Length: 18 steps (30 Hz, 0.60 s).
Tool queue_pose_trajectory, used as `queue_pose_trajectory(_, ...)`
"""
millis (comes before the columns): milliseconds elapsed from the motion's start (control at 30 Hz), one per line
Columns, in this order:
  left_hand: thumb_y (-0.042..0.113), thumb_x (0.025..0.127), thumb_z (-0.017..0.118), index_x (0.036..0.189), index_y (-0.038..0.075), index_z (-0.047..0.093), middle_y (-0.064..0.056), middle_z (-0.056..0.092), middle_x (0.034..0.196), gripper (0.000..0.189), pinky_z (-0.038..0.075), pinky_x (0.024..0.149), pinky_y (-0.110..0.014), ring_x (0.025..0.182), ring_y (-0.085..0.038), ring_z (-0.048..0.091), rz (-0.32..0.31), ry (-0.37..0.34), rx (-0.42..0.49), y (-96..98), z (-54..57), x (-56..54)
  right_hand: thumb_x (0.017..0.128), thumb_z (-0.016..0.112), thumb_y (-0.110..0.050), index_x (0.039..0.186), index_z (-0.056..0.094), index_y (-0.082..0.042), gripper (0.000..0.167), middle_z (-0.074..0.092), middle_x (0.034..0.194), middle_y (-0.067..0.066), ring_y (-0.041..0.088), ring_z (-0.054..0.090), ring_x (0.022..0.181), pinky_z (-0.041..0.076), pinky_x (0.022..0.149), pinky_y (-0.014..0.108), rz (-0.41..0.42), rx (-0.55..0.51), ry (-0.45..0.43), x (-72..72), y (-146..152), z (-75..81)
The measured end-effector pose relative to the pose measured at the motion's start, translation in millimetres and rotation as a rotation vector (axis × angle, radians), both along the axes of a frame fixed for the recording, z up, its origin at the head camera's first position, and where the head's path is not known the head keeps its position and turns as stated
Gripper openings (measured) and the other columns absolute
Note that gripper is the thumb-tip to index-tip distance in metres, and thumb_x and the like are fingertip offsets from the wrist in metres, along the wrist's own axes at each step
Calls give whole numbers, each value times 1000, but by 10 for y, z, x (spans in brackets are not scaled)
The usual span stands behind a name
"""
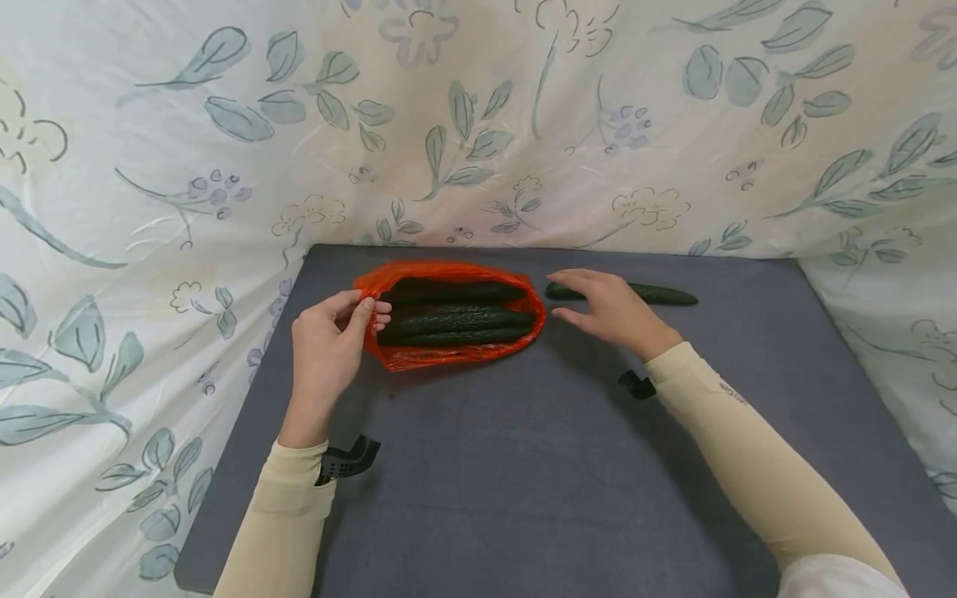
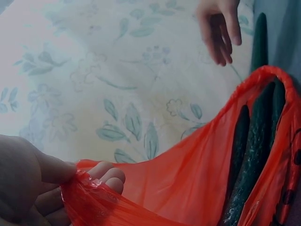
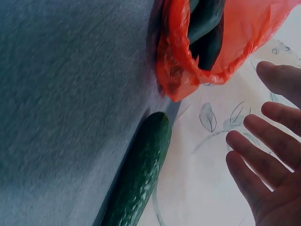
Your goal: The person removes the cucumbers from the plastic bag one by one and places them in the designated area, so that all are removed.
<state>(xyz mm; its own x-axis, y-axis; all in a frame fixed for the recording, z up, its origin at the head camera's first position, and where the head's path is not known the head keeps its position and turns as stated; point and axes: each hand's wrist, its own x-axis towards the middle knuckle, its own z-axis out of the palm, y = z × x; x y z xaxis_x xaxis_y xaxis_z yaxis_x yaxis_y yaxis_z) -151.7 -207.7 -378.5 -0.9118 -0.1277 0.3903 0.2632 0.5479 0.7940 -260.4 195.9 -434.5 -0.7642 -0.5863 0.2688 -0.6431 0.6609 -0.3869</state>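
Note:
A red plastic bag (image 1: pixel 449 359) lies with its mouth spread wide, and several dark green cucumbers (image 1: pixel 456 320) show inside it. My left hand (image 1: pixel 331 345) pinches the bag's left edge between thumb and fingers; in the left wrist view the red film (image 2: pixel 89 193) is bunched in that grip. One more cucumber (image 1: pixel 665 295) lies on the table to the right of the bag. Over its left end is my right hand (image 1: pixel 609 311), fingers extended and holding nothing. The right wrist view shows those fingers (image 3: pixel 263 160) spread apart, away from the loose cucumber (image 3: pixel 141 174).
A dark grey table (image 1: pixel 478 465) carries everything. Behind it and along both sides hangs a pale cloth (image 1: pixel 478 124) printed with leaves and flowers. Black straps (image 1: pixel 350 458) sit at both wrists, over beige sleeves.

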Motion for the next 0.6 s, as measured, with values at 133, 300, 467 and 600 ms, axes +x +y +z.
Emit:
queue_pose_trajectory(133, 14, 109, 69, 115, 2, 82, -4, 81, 95, 19, 58, 77, -17, 80, -15, 78, -5, 2, 0, 11, 5, -4, 98, 86, -23, 151, 64, -8, 59, 64, 149, 15, 36, 64, 133, 53, 108, 59, 21, -11, -4, -5, -69, -2)
queue_pose_trajectory(300, 13, 109, 69, 115, 2, 82, -4, 81, 95, 18, 58, 76, -16, 80, -15, 78, -7, 4, -4, 16, 10, -5, 99, 84, -25, 150, 64, -8, 58, 64, 149, 14, 34, 65, 131, 55, 106, 57, 39, -9, 6, -16, -148, -23)
queue_pose_trajectory(467, 11, 108, 70, 115, 1, 81, -5, 81, 95, 17, 58, 77, -15, 80, -16, 78, -9, 6, -7, 25, 15, -10, 100, 83, -25, 149, 65, -7, 56, 65, 148, 13, 32, 66, 130, 55, 106, 54, 53, -12, 14, -15, -222, -30)
queue_pose_trajectory(600, 11, 108, 69, 115, 1, 81, -5, 81, 95, 17, 59, 77, -15, 80, -16, 78, -8, 1, -3, 29, 20, -15, 99, 84, -24, 148, 66, -7, 55, 66, 148, 13, 31, 65, 132, 54, 107, 54, 72, -23, 14, -17, -283, -23)
